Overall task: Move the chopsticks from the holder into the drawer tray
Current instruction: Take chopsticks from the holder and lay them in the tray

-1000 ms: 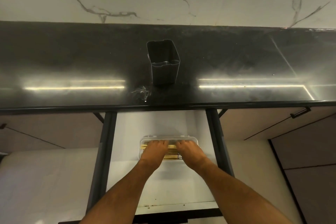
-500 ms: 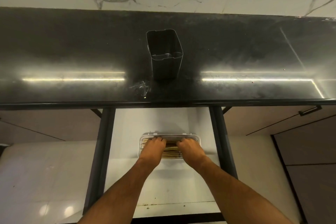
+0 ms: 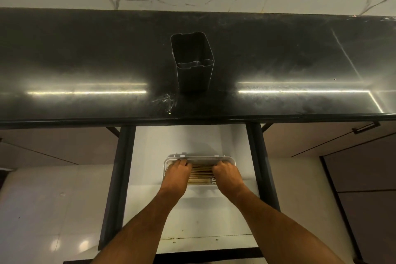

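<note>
Pale wooden chopsticks (image 3: 201,174) lie side by side in a clear rectangular plastic tray (image 3: 229,159) inside the open white drawer (image 3: 192,216). Both hands rest on the tray: the left hand (image 3: 177,172) and right hand (image 3: 227,174) curl their fingers over its far edge, gripping it. A dark square holder (image 3: 194,64) stands empty on the black countertop (image 3: 85,60).

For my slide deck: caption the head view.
Both hands, left and right, rest on chopsticks in the white drawer tray; the dark holder stands empty.
</note>
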